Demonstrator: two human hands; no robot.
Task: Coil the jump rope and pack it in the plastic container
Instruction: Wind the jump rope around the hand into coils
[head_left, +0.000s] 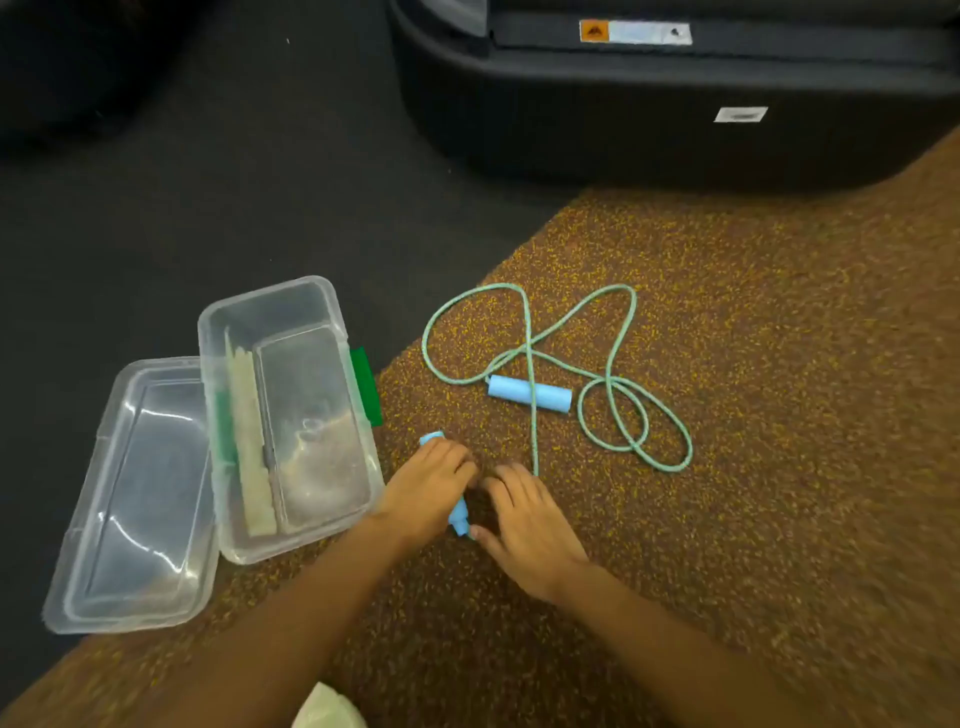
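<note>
While left hand (428, 480) fingers grip one blue handle (460, 514), right hand (524, 519) rests half-curled; plastic container (291, 415) lies open.

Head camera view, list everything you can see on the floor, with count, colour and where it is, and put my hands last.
Plastic container: one, clear, open, left of the hands.
Lid: one, clear, lying beside the container on its left.
Green latch: one, on the container's right wall.
Jump rope cord: one, mint green, loose loops on the brown carpet.
Free handle: one, light blue, lying on the carpet among the loops.
Held handle: one, light blue, in the left hand.
Brown carpet: speckled, right and bottom.
Dark floor: upper left.
Black machine base: one, top right.
Left hand: gripping the handle.
Right hand: beside it, at the cord.
</note>
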